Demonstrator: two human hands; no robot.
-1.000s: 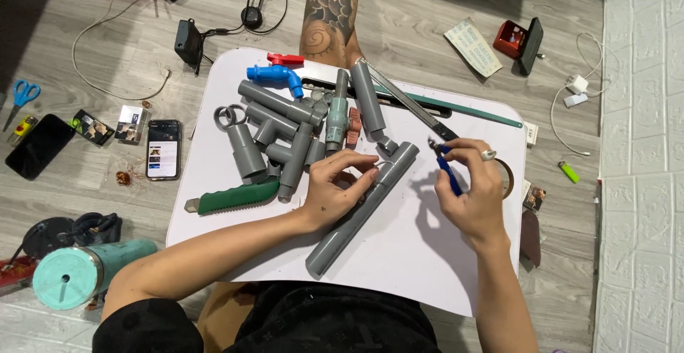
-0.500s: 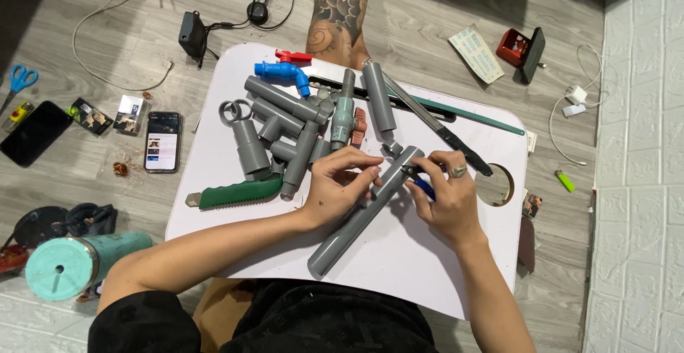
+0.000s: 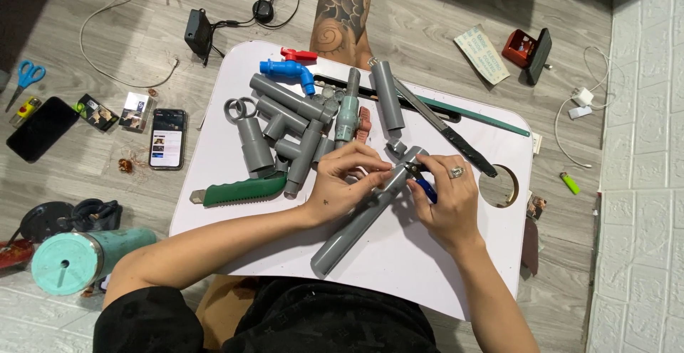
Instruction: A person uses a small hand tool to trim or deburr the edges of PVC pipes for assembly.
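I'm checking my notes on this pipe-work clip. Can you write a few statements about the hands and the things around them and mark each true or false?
1. The left hand grips the long grey pipe. True.
2. The right hand holds a blue-handled tool at the pipe. True.
3. The green-handled saw lies right of the pipe. False: it lies left of it, by the left forearm.
4. The blue tap sits at the table's near edge. False: it is at the far edge.
5. A phone lies on the floor beside the white table. True.

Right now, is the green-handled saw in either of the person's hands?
No, the green-handled saw lies on the white table, left of both hands.
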